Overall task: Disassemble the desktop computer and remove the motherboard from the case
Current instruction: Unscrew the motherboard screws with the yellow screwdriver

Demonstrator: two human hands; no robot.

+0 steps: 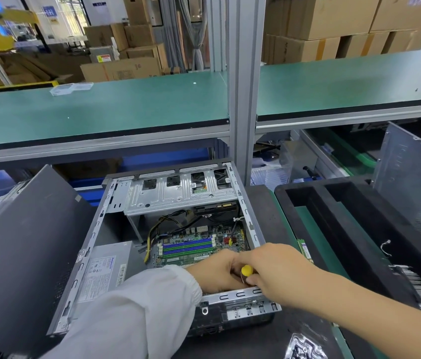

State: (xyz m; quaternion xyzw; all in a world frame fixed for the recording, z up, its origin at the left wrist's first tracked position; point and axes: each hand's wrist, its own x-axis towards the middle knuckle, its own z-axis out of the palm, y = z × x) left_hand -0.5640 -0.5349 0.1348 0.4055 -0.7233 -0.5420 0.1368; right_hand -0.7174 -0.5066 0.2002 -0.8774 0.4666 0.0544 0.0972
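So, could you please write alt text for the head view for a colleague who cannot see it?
Both hands, left hand and right hand, grip a yellow-capped screwdriver over the motherboard inside an open computer case. A power supply sits at its left.

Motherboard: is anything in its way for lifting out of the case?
Yes. The drive cage overhangs the motherboard's far end, cables still run to it, and both hands with a screwdriver cover its near end.

Both hands meet low and centre — the left hand (213,272), white-sleeved, with fingers curled under; the right hand (275,272), bare-armed, reaching in from the right, fingers pinching a yellow-capped handle (246,271).
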